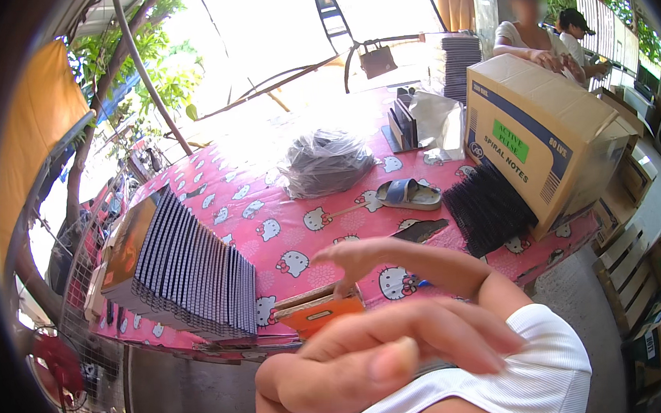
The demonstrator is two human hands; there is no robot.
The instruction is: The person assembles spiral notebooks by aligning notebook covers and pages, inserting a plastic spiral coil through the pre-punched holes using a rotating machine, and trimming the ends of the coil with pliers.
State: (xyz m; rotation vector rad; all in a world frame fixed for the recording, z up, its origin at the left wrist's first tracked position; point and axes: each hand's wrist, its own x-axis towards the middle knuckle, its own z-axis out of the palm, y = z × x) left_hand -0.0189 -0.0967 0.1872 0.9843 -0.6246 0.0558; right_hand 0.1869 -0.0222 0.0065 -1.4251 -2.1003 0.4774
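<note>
From my remote feed: right hand [353, 260] over the upper edge of an orange notebook [328, 314], thumb and fingers spread; contact I cannot tell. Left hand [384, 347] close to the lens, blurred, fingers loosely bent; I cannot tell its grip. Notebook is at the near side of the pink table [244, 246], right of a notebook stack [187, 272]. Black coils [490, 210] sit beside a cardboard box [546, 136].

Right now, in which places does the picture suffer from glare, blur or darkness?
Head view: strong glare washes out the upper background and the far end of the pink tablecloth with white cat faces; the left bare grip, near the lens, looks blurred; the tall grey-edged notebook stack reads sharper; dark vignetting fills the side edges.
</note>
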